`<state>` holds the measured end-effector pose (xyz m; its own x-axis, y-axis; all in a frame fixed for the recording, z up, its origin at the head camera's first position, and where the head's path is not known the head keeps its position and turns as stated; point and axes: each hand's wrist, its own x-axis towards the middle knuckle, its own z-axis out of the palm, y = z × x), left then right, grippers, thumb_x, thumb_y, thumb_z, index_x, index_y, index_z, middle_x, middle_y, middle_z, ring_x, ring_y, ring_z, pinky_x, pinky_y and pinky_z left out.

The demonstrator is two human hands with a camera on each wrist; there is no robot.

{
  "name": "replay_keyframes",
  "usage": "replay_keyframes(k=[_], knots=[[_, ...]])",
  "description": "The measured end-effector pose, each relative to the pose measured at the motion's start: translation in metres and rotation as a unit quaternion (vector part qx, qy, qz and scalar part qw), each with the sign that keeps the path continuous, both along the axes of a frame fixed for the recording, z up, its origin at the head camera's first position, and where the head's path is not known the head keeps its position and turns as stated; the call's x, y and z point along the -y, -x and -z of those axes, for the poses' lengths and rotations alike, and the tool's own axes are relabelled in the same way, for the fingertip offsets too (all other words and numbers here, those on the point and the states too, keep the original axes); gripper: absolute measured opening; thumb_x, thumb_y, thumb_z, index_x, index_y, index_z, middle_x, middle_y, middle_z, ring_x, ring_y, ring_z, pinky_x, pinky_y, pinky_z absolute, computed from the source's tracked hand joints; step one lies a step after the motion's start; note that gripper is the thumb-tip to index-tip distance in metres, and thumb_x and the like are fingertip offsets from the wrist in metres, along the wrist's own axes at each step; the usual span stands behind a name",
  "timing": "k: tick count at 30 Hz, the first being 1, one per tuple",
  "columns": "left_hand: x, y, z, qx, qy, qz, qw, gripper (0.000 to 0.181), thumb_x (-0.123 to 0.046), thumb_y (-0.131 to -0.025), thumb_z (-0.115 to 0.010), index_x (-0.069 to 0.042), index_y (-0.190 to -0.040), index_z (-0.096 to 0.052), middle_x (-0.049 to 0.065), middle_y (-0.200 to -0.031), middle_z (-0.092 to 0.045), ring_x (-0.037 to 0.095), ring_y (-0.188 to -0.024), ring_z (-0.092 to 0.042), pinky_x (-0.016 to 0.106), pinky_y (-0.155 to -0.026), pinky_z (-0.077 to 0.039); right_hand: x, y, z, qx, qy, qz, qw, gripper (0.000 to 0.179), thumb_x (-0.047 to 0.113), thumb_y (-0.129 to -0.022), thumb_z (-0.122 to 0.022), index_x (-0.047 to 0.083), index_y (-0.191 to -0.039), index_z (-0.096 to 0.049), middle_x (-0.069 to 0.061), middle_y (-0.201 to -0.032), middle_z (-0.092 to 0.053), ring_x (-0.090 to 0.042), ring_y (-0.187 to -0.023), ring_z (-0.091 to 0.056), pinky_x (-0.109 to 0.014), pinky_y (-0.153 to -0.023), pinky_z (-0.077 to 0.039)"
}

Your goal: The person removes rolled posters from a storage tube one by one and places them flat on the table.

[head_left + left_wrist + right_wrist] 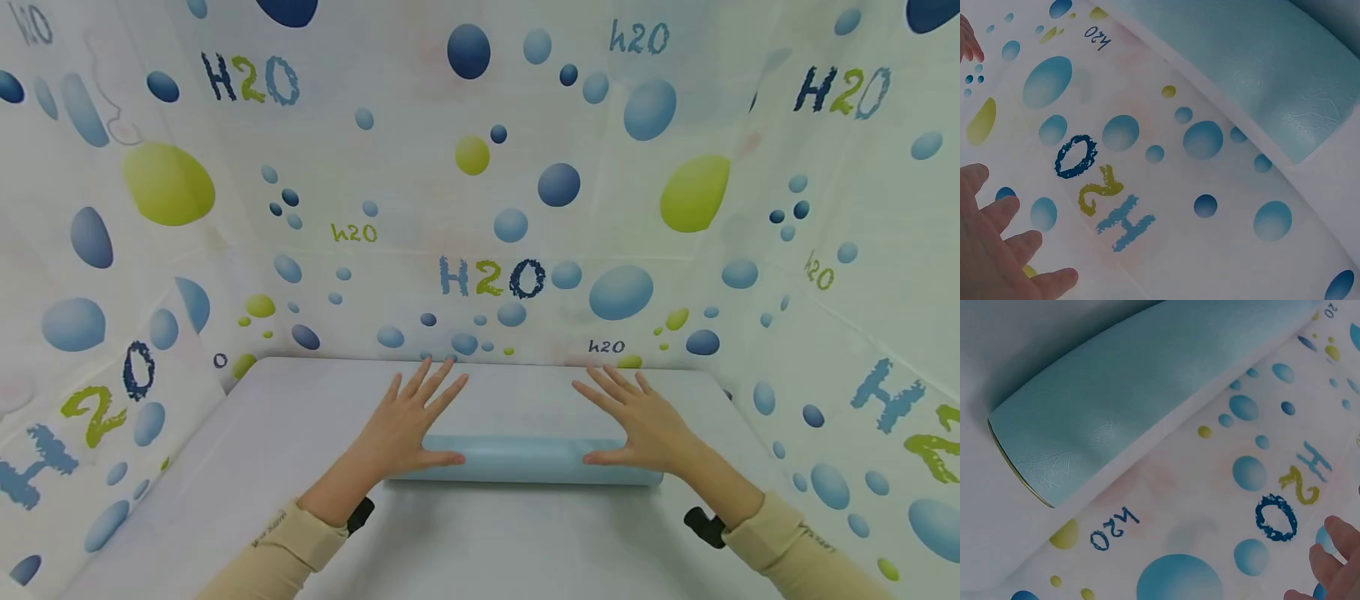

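A long light-blue roll (pixel 525 461) with a smooth, slightly creased surface lies crosswise on the white table. Its near end in the right wrist view shows a thin gold-coloured edge, and the roll's surface (pixel 1085 425) has fine wrinkles there. Over its left end is my left hand (pixel 408 429), fingers spread and straight, thumb overlapping the roll in the head view. My right hand (pixel 648 425) mirrors it at the right end, fingers also spread. Neither hand grips anything. The left wrist view has the left hand's fingers (pixel 1007 231) well apart from the roll.
The white table (pixel 300 400) ends at a back edge against a wall covering (pixel 405 167) printed with blue and green drops and H2O lettering. The same covering hangs at the left and right sides. Dark wrist-worn devices (pixel 705 527) show at both cuffs.
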<state>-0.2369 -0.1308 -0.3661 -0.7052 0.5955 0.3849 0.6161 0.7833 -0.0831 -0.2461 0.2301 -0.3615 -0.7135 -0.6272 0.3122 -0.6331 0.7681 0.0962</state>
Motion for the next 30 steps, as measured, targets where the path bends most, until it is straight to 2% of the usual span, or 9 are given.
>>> replay_keyframes(k=[6, 10, 21, 30], knots=[[0.002, 0.003, 0.010, 0.038, -0.017, -0.003, 0.9991, 0.107, -0.069, -0.068, -0.061, -0.012, -0.147, -0.018, 0.012, -0.152, -0.010, 0.039, -0.136, -0.010, 0.061, -0.098, -0.025, 0.000, 0.003, 0.010, 0.020, -0.003, 0.012, 0.9997, 0.096, 0.075, -0.070, -0.052, 0.023, -0.145, -0.026, -0.009, -0.149, -0.024, -0.033, -0.134, -0.023, -0.062, -0.100, -0.019], [0.004, 0.006, 0.018, 0.049, -0.032, 0.003, 0.9983, 0.106, -0.067, -0.068, -0.063, -0.011, -0.147, -0.018, 0.013, -0.152, -0.011, 0.038, -0.136, -0.009, 0.060, -0.099, -0.024, -0.001, 0.004, 0.016, 0.026, 0.012, 0.004, 0.9996, 0.095, 0.073, -0.070, -0.055, 0.020, -0.144, -0.029, -0.011, -0.147, -0.027, -0.036, -0.133, -0.025, -0.063, -0.098, -0.022], [0.007, 0.011, 0.036, 0.049, -0.033, 0.009, 0.9982, 0.100, -0.063, -0.071, -0.064, -0.011, -0.146, -0.023, 0.016, -0.149, -0.018, 0.040, -0.134, -0.018, 0.061, -0.098, -0.027, -0.004, 0.009, 0.037, 0.041, 0.041, 0.000, 0.9983, 0.093, 0.071, -0.070, -0.057, 0.018, -0.142, -0.034, -0.013, -0.143, -0.035, -0.035, -0.131, -0.030, -0.064, -0.097, -0.023], [0.010, 0.015, 0.051, 0.072, -0.044, 0.003, 0.9964, 0.097, -0.055, -0.071, -0.070, -0.010, -0.145, -0.026, 0.017, -0.148, -0.021, 0.038, -0.134, -0.019, 0.059, -0.100, -0.025, -0.004, 0.012, 0.046, 0.057, 0.038, 0.013, 0.9975, 0.092, 0.062, -0.068, -0.067, 0.016, -0.141, -0.035, -0.014, -0.142, -0.036, -0.035, -0.130, -0.030, -0.064, -0.096, -0.025]])
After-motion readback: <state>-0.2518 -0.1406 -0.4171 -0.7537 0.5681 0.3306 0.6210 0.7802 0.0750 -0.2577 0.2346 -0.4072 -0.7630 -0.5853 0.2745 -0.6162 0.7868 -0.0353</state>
